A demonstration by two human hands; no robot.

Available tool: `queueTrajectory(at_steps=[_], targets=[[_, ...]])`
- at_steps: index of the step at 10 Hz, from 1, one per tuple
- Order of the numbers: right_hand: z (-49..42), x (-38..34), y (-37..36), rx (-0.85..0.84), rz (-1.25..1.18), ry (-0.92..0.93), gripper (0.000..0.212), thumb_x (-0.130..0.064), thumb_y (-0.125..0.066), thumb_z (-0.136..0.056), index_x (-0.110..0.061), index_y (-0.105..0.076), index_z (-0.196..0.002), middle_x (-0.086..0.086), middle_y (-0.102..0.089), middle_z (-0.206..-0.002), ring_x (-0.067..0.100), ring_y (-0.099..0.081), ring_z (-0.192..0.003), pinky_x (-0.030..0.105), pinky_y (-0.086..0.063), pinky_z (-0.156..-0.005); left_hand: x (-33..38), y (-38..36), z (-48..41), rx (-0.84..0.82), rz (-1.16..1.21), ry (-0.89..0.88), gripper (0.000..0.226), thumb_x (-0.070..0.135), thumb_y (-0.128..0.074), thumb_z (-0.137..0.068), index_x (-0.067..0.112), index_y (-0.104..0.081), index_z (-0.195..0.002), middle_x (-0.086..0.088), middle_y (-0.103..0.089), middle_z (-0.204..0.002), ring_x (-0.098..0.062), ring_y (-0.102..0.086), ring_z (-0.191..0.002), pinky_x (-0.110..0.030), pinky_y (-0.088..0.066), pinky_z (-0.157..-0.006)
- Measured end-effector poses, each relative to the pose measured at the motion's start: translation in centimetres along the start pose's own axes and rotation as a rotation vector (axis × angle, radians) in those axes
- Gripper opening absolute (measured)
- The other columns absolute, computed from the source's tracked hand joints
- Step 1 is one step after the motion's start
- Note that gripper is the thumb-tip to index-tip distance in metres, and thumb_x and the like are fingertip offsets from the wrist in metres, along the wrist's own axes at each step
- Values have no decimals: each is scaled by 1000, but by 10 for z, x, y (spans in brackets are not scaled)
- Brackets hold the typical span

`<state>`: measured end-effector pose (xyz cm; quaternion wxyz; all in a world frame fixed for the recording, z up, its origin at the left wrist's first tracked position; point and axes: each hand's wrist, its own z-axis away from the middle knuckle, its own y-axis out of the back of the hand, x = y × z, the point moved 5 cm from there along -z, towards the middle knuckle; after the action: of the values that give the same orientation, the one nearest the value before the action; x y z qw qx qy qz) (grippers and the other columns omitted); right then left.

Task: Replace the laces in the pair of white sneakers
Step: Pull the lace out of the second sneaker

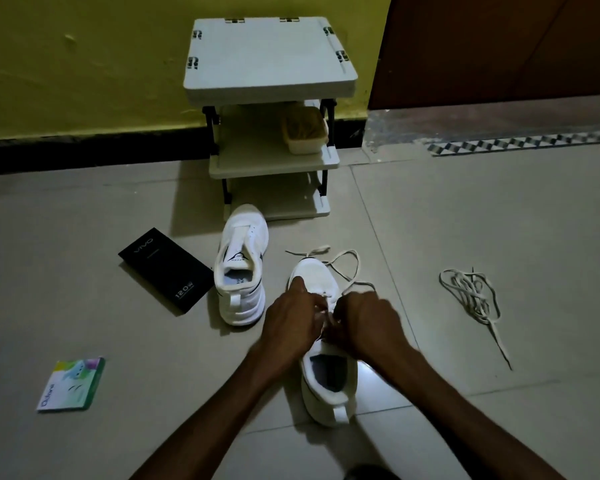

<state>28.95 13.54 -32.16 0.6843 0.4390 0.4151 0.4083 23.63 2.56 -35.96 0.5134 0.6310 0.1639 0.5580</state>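
Both hands are bunched together over the middle of the near sneaker, which sits on the floor tiles right in front of the person, toe pointing away. The right hand has its fingers curled, pinching the lace that loops out past the toe. The left hand is curled in at the eyelets too, but it's too dim to tell what it's got. The other sneaker stands unlaced just left and farther off, and a loose lace pile lies well off to the right.
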Motion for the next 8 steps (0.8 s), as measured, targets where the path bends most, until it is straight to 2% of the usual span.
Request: queueTrajectory(at_steps=[1,2,3,4,5,6,7,8], targets=[[8,0,-8,84,-65,62,18,-31,-61,-88,-23,-51,-75,-6,-57,-71,3,-33,-49,14,-19,-45,5,2,-9,-46,-10,-26,17,31,-67,-85,27,-74,-100,-3,-52,-119,-22,-60,-106,-22,-41,-80],[7,18,-11,109,-258,-28,26,-33,-64,-84,-18,-56,-64,-10,-45,-51,0,-38,-45,13,-26,-41,5,-1,-17,-190,188,-42,2,27,-75,-78,29,-75,-77,3,-58,-87,-17,-63,-88,-17,-36,-64],[6,36,-16,107,-418,-128,21,-29,-69,-79,-13,-68,-66,-7,-52,-50,1,-46,-46,13,-32,-40,-11,7,-21,-181,721,250,32,0,-63,-81,24,-67,-59,8,-59,-56,-8,-56,-54,-16,-39,-48],[5,42,-19,95,-503,-170,11,-22,-70,-77,-20,-68,-66,-10,-55,-52,-1,-50,-48,9,-31,-40,-24,-3,-16,-187,1370,597,32,-3,-48,-92,11,-59,-66,-3,-54,-56,-12,-45,-53,-17,-38,-49],[3,36,-20,88,-457,-172,8,-20,-69,-75,-16,-69,-69,-9,-55,-53,0,-49,-48,11,-32,-41,-22,1,-17,-167,1220,523,22,17,-57,-95,6,-62,-77,-4,-60,-66,-13,-50,-64,-18,-43,-58],[3,30,-20,98,-404,-182,11,-22,-68,-77,-15,-68,-69,-7,-53,-53,2,-49,-48,14,-32,-42,-8,20,-27,-238,442,142,30,39,-66,-89,10,-68,-82,-3,-66,-78,-14,-57,-75,-26,-43,-69],[2,28,-21,106,-363,-179,14,-25,-68,-79,-15,-66,-70,-8,-51,-54,4,-49,-49,14,-32,-44,4,19,-35,-285,-158,-85,25,48,-63,-87,24,-70,-83,-1,-62,-84,-16,-51,-93,-29,-34,-72],[4,26,-21,117,-339,-164,15,-26,-68,-77,-11,-68,-74,-4,-55,-57,9,-51,-52,19,-39,-49,17,20,-39,-173,179,-83,19,30,-58,-83,21,-70,-72,6,-59,-69,-16,-53,-83,-32,-41,-80]])
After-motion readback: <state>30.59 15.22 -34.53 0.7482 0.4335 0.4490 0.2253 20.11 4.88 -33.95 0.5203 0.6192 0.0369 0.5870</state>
